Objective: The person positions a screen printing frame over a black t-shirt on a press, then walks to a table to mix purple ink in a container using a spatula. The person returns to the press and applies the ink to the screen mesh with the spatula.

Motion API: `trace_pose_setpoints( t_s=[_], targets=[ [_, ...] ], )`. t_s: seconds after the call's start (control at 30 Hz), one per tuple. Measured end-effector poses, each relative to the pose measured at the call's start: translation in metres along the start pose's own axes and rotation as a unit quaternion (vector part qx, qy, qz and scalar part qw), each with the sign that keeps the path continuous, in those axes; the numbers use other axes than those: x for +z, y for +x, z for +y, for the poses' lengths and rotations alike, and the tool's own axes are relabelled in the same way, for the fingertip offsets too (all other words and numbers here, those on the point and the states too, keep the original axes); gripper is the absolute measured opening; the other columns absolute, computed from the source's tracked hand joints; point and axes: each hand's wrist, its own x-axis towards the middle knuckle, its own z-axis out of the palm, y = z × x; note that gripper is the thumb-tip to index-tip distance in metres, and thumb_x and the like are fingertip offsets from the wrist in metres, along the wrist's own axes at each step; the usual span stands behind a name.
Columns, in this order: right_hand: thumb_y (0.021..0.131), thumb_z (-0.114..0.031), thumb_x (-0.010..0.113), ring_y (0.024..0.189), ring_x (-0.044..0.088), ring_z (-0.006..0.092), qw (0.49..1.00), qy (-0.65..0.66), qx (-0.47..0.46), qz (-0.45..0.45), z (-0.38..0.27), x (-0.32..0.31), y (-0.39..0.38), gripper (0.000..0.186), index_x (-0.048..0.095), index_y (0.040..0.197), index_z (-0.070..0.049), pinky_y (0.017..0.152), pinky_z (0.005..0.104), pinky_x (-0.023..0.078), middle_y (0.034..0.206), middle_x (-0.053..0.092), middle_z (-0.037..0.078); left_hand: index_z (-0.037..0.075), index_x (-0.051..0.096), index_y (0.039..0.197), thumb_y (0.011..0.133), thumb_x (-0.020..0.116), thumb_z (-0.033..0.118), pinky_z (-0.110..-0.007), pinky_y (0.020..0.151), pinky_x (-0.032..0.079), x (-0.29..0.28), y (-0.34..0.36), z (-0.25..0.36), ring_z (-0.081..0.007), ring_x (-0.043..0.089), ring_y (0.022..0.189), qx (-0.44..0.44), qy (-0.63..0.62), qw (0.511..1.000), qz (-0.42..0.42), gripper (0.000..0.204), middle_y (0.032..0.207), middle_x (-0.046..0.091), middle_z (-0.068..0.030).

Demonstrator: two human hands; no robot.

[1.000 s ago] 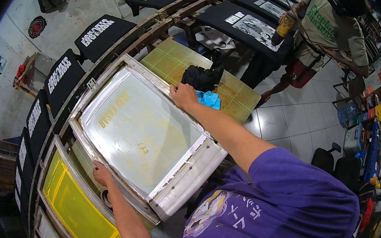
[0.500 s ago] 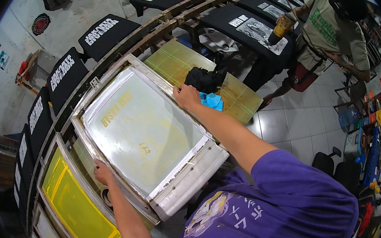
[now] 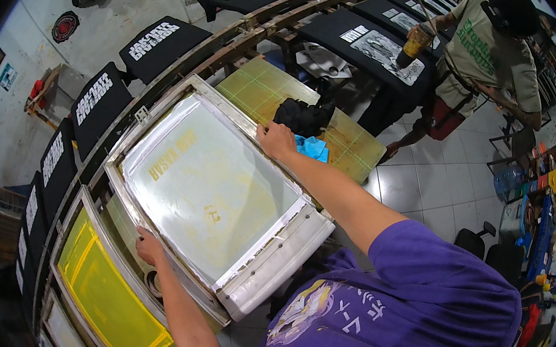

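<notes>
Only a slight drift of view; silver-framed screen (image 3: 212, 187), left hand (image 3: 150, 246) and right hand (image 3: 277, 140) keep their mutual positions. Left: fingers curled on screen's left edge, near mid-length. Right: closed over right edge. Beyond that edge, green board (image 3: 356, 139) carries black cloth (image 3: 300, 115) at its far edge, blue cloth (image 3: 312, 147) touching it.

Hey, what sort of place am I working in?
Likely a screen-printing workshop: a large framed screen lies before you, a yellow screen is to its left, and black fabrics with white prints are lined up beyond.
</notes>
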Motion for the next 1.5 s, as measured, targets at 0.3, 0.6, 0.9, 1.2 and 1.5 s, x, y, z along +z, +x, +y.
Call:
trace_pose_setpoints(
  t_s=[0.3,0.6,0.9,1.2,1.5],
  targets=[
    [0.095,-0.047,0.050,0.099,0.068,0.0456,1.000,-0.020,-0.006,-0.018,-0.004,0.004,0.002,0.054,0.074,0.101,0.002,0.091,0.0538,0.053,0.100,0.071,0.029,-0.003,0.072,0.111,0.097,0.045,0.062,-0.055,0.091,0.051,0.009,0.014,-0.015,-0.0467,0.065,0.106,-0.031,-0.005,0.999,0.001,0.071,0.117,0.069,-0.0262],
    [0.095,-0.048,0.049,0.103,0.067,0.0449,0.999,-0.040,-0.007,-0.024,-0.007,-0.001,0.000,0.056,0.074,0.106,0.000,0.093,0.0520,0.052,0.106,0.071,0.029,-0.007,0.072,0.108,0.098,0.043,0.058,-0.055,0.092,0.051,-0.004,-0.002,0.002,-0.0460,0.066,0.103,-0.011,-0.013,1.000,0.014,0.072,0.110,0.070,-0.0298],
    [0.094,-0.047,0.051,0.097,0.069,0.0457,1.000,-0.026,-0.009,-0.014,-0.006,0.004,0.002,0.053,0.074,0.101,0.001,0.091,0.0533,0.052,0.101,0.071,0.029,-0.005,0.071,0.113,0.097,0.044,0.061,-0.054,0.092,0.050,0.008,0.012,-0.014,-0.0470,0.063,0.108,-0.033,-0.002,0.999,0.009,0.073,0.117,0.068,-0.0279],
    [0.096,-0.044,0.051,0.098,0.068,0.0458,1.000,0.000,-0.006,-0.016,-0.007,-0.005,-0.004,0.052,0.073,0.098,0.003,0.091,0.0527,0.052,0.098,0.071,0.030,-0.005,0.071,0.106,0.100,0.040,0.061,-0.056,0.090,0.049,-0.001,0.004,-0.005,-0.0468,0.064,0.105,-0.006,0.000,1.000,-0.007,0.073,0.114,0.069,-0.0274],
    [0.097,-0.046,0.049,0.099,0.068,0.0450,1.000,-0.015,0.001,-0.025,-0.004,-0.001,-0.003,0.055,0.073,0.098,0.004,0.091,0.0534,0.052,0.099,0.070,0.030,-0.006,0.072,0.104,0.100,0.042,0.062,-0.055,0.090,0.049,0.010,0.018,-0.015,-0.0483,0.064,0.102,-0.013,0.004,1.000,0.013,0.075,0.108,0.069,-0.0293]
  ],
)
